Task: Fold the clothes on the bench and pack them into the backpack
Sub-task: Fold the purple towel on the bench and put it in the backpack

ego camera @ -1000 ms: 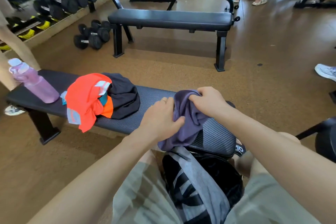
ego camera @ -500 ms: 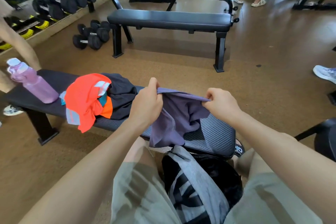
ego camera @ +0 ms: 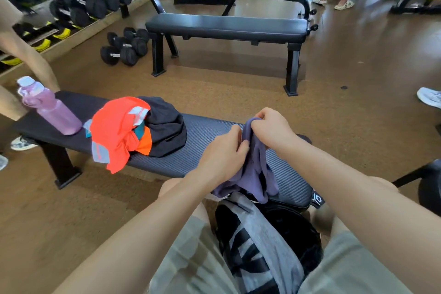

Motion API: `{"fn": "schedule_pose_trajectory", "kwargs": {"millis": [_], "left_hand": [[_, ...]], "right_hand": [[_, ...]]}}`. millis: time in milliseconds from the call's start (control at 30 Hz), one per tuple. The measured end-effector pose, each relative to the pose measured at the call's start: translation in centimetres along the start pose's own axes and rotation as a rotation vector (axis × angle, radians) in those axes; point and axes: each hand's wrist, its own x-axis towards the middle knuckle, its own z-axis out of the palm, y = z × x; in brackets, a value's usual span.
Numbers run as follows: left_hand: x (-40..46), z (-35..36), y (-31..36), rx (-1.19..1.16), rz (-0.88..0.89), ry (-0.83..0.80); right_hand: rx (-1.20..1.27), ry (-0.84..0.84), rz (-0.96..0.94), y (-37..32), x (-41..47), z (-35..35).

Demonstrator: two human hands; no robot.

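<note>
Clothes on bench (ego camera: 202, 141), left to right: pink bottle (ego camera: 51, 108) at far end, orange garment (ego camera: 117, 129) overlapping black garment (ego camera: 164, 131) mid-bench. Purple garment (ego camera: 253, 167) bunched over near end, draping toward backpack (ego camera: 267, 246) between knees. Left hand (ego camera: 223, 155) fingers curled gripping purple fabric; right hand (ego camera: 272, 127) pinching its top edge, hands nearly touching.
</note>
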Motion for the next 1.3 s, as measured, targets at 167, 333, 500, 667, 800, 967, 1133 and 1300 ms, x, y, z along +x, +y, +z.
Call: {"fn": "schedule_pose_trajectory", "kwargs": {"millis": [167, 333, 500, 667, 800, 967, 1133, 1300], "left_hand": [[0.3, -0.7, 0.3, -0.142, 0.007, 0.208], [-1.1, -1.0, 1.7, 0.126, 0.222, 0.192], [-1.1, 0.0, 2.1, 0.109, 0.237, 0.164], [-0.9, 0.8, 1.9, 0.095, 0.203, 0.171], [-0.4, 1.5, 1.6, 0.203, 0.187, 0.268], [0.3, 1.5, 1.2, 0.298, 0.198, 0.342], [0.2, 1.4, 0.6, 0.247, 0.219, 0.22], [0.7, 1.8, 0.9, 0.284, 0.193, 0.171]], "right_hand": [[0.109, 0.024, 0.066, 0.1, -0.2, -0.2], [0.416, -0.016, 0.208, -0.3, -0.4, -0.6], [0.418, 0.025, 0.133, -1.1, -1.5, -0.5], [0.545, 0.059, 0.108, -1.7, -1.6, -0.8], [0.484, 0.062, 0.095, -1.5, -0.9, -0.3], [0.358, 0.156, 0.009, -1.3, -0.6, -0.6], [0.411, 0.277, -0.069, -1.8, -0.2, -1.4], [0.551, 0.247, -0.035, -2.7, -0.4, -0.7]]}}
